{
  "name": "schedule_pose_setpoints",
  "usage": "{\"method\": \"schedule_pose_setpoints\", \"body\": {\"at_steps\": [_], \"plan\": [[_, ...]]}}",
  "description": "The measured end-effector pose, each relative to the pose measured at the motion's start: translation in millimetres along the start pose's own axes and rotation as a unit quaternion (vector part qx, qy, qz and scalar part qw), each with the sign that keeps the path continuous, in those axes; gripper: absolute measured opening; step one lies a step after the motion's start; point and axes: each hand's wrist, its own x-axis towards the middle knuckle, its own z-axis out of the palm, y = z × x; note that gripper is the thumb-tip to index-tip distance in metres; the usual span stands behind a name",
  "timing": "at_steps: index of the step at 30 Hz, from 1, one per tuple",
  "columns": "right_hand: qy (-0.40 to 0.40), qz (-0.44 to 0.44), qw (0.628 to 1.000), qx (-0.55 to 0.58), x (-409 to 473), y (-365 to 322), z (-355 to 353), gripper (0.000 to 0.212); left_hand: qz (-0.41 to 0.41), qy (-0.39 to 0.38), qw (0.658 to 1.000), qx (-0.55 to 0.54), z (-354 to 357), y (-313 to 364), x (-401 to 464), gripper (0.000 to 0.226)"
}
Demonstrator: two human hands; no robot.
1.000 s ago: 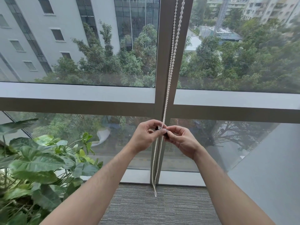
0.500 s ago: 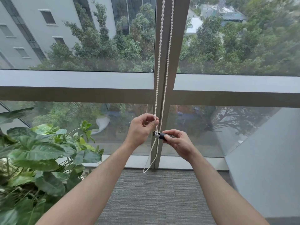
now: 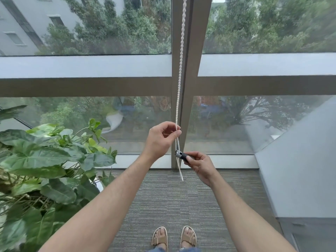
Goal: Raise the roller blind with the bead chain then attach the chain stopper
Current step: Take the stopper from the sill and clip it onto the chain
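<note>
A white bead chain [image 3: 180, 73] hangs down in front of the window's vertical mullion [image 3: 190, 51], and its loop ends just above the carpet. My left hand [image 3: 161, 140] pinches the chain between thumb and forefinger at about sill height. Just below it, my right hand [image 3: 199, 165] holds a small dark chain stopper [image 3: 181, 155] with a silvery end pressed against the chain strands. The roller blind itself is out of view above.
A large leafy potted plant [image 3: 45, 160] fills the lower left. A grey slanted wall panel [image 3: 300, 160] rises on the right. Grey carpet [image 3: 172, 200] lies below, with my sandalled feet [image 3: 174, 237] at the bottom edge.
The view has tilted downward, bringing my feet into sight. My right hand with the stopper has dropped below my left hand, which stays pinched on the chain higher up.
</note>
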Motion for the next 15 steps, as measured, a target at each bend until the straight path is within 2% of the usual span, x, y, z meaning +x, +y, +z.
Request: {"method": "schedule_pose_setpoints", "body": {"at_steps": [4,11,15], "plan": [[-0.001,-0.001,1.000,-0.013,12.0,22.3,-22.3,0.025,-0.006,-0.009,1.000,0.005,12.9,-19.1,-1.1,0.009],[0.018,0.007,0.994,-0.109,35.3,66.9,-53.5,0.034,-0.035,-0.029,0.999,-0.016,33.2,-65.4,-9.1,0.011],[-0.003,0.026,0.984,-0.174,50.5,97.5,-70.5,0.031,-0.051,-0.027,0.998,-0.034,46.8,-97.8,-16.7,0.013]]}}
